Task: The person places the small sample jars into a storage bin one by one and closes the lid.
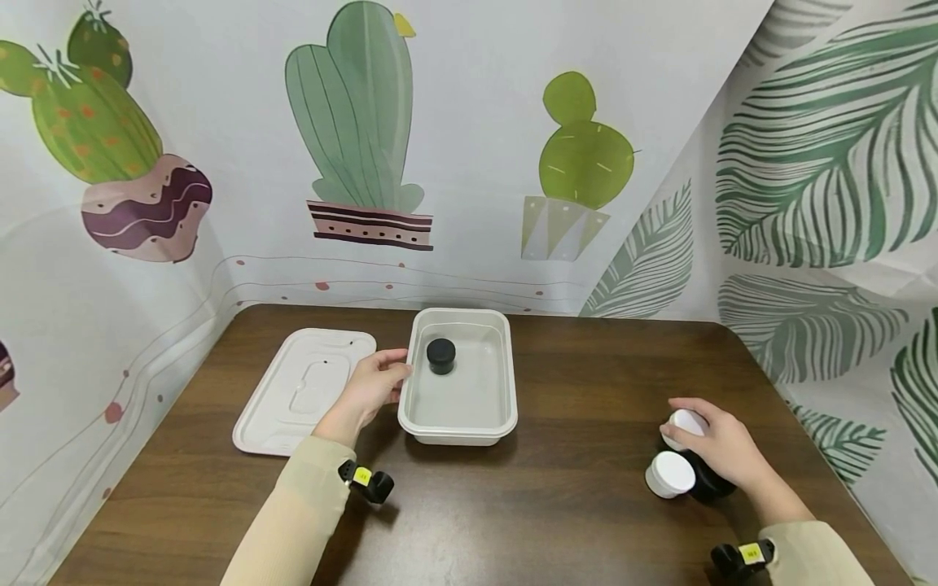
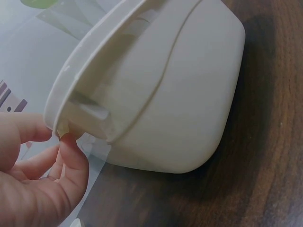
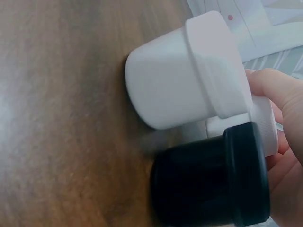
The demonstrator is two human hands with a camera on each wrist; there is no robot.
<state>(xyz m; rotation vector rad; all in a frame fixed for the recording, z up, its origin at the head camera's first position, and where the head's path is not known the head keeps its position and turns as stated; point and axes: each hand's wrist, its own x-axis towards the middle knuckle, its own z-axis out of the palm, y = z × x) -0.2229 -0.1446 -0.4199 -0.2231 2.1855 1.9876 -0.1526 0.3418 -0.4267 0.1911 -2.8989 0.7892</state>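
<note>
Left hand [image 1: 371, 382]: pinching the rim of the smooth rectangular tub [image 1: 458, 436]
Right hand [image 1: 724, 446]: gripping a ribbed white jar [image 1: 686, 425]
Surface [image 1: 572, 496]: dark wood grain
Yellow wrist tag [image 1: 362, 476]: lettering too small

Dark brown wood-grain table [image 1: 579, 382], white cactus-print backdrop [image 1: 476, 122], green leaf-print panel [image 1: 828, 163] at right, seemingly cloth

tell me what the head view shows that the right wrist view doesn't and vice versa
Only the head view: the pale container with one black jar inside, the flat white lid and the left hand.

Only the right wrist view: a close side profile of the other black jar by the right hand, its cap broader than its body.

Both: that second black jar, the gripped white jar in the right hand, the loose white jar and the brown table.
</note>
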